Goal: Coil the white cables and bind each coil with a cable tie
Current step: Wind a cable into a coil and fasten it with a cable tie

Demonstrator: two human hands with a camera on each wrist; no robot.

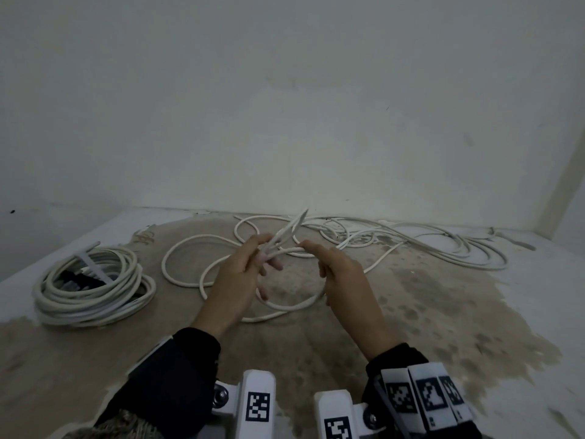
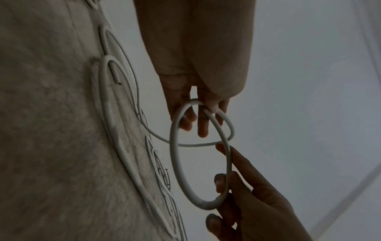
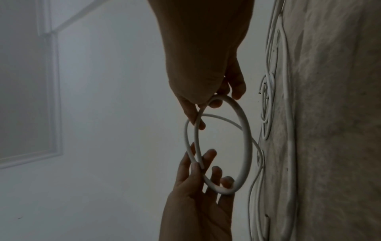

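Hands, left (image 1: pixel 238 274) and right (image 1: pixel 340 274), pinch one cable loop (image 2: pixel 198 156); only head view shows finished coil (image 1: pixel 91 288).

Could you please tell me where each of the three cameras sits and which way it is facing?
Head: on the head, looking forward and down at the floor, a bundled coil and both hands holding the white cable; sleeves show.
Left wrist: along the left hand toward the cable loop.
Right wrist: along the right hand toward that loop.
Shared: both wrist views show the loop and the opposite hand.
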